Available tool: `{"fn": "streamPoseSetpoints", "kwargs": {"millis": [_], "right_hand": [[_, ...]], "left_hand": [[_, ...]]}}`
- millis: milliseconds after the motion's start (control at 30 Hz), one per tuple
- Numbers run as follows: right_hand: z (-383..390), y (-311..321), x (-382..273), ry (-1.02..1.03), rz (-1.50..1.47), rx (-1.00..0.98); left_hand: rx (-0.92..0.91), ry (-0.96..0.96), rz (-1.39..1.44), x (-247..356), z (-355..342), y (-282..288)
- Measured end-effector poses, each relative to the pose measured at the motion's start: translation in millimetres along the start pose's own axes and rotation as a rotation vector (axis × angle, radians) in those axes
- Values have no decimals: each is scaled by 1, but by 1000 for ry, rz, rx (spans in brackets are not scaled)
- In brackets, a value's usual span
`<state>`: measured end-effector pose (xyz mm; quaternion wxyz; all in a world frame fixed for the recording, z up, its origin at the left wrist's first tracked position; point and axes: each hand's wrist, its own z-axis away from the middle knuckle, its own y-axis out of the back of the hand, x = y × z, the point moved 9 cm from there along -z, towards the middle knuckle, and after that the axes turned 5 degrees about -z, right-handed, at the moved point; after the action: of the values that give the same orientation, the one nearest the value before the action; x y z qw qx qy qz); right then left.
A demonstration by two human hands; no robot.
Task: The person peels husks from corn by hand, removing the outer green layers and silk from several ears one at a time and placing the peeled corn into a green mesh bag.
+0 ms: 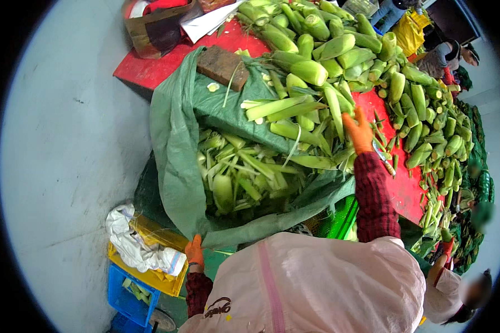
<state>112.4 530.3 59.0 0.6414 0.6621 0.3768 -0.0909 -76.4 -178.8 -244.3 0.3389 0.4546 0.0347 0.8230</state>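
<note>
My left hand, in an orange glove, is closed on the near left rim of a large green woven sack. The sack's mouth gapes wide, and stripped green corn husks lie inside. My right hand, gloved alike, is at the table beside loose husk leaves; its visible fingers are apart and I see nothing held in them. More husk strips rest on the sack's far flap. Just right of my right wrist lies a knife on the red tabletop.
A big heap of corn ears covers the table's far side and right. A brown brick sits on the sack's far flap. Yellow and blue crates stand at lower left. Other people work along the right.
</note>
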Motion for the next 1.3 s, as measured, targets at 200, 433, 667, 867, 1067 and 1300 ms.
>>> {"fn": "streamPoseSetpoints", "kwargs": {"millis": [200,433,667,867,1067,1300], "right_hand": [[124,-106,-46,67,-16,-42],[235,-174,-117,429,6,-742],[61,15,-19,222,-210,259],[140,-43,-81,450,-262,-95],[47,22,-28,244,-517,3],[-88,-44,-4,433,169,-197]], "left_hand": [[44,266,377,33,12,-14],[-82,301,322,25,-9,-42],[-114,309,141,-4,-1,-44],[-160,249,-166,-85,-34,-15],[191,-46,-985,-61,-40,11],[737,-43,-270,102,92,6]]}}
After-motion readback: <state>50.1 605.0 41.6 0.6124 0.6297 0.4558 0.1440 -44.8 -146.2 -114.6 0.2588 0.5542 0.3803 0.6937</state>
